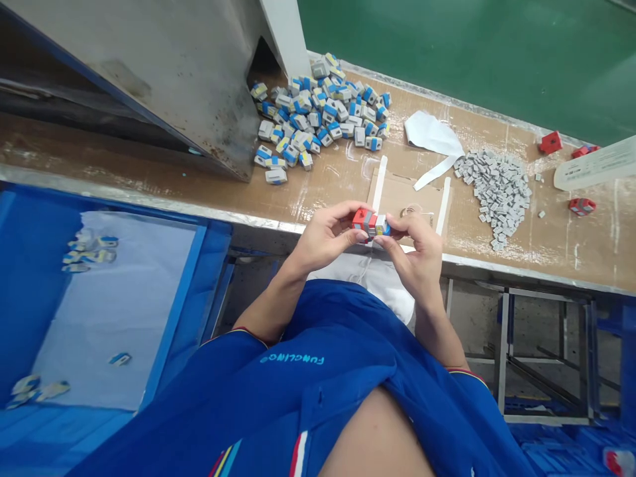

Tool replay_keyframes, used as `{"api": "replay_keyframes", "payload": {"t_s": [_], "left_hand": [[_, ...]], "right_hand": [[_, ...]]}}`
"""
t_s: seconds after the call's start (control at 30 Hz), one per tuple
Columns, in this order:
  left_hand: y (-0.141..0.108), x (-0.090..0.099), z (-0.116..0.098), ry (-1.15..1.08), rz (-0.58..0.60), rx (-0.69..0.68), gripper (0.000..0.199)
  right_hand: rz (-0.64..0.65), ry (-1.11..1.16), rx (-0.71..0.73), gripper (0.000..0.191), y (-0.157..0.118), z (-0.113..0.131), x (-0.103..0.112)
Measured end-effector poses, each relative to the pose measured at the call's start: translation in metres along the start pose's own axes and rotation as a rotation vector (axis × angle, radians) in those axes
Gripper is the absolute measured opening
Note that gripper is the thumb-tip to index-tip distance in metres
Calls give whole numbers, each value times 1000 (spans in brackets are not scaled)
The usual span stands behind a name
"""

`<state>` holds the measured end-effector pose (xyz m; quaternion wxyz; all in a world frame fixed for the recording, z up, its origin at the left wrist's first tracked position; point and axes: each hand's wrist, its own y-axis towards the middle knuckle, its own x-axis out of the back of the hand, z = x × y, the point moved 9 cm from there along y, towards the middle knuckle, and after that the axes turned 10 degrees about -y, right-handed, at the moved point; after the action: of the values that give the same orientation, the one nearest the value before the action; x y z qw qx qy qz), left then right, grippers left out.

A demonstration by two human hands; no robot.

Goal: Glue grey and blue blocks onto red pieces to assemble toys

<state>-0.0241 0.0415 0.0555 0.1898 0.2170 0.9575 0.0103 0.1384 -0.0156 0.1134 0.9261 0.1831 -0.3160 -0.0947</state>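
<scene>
Over the table's near edge, my left hand [325, 235] pinches a small red and grey toy vehicle part [364, 220] between thumb and fingers. My right hand [420, 255] grips a small white and blue block [382, 225] with a yellow patch. The two pieces meet end to end; whether they are joined I cannot tell. Beneath the hands lies a piece of cardboard [395, 189] with white strips along its sides. A pile of similar white, blue and yellow blocks [322, 109] lies beyond my left hand. Small grey pieces [499, 192] are heaped to the right.
A metal chute [199, 86] stands at the left of the table. White paper scraps [432, 136] lie behind the cardboard. Red parts [581, 207] and a translucent white container [596, 165] sit at the right. A lined blue crate [173, 311] holds several blocks at lower left.
</scene>
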Motion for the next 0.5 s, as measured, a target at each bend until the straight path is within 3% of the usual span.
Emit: {"api": "replay_keyframes", "payload": {"t_s": [0.13,0.3,0.5], "left_hand": [[-8,-1,0,48,-15,32,53],[-12,-5,3,-34,-128,7,56],[2,-15,-6,13,24,80,52]], "right_hand": [[-9,-23,-15,19,-8,-2,-6],[-90,57,-63,25,-11,-9,-1],[57,324,-184,32,-7,-33,2]]}}
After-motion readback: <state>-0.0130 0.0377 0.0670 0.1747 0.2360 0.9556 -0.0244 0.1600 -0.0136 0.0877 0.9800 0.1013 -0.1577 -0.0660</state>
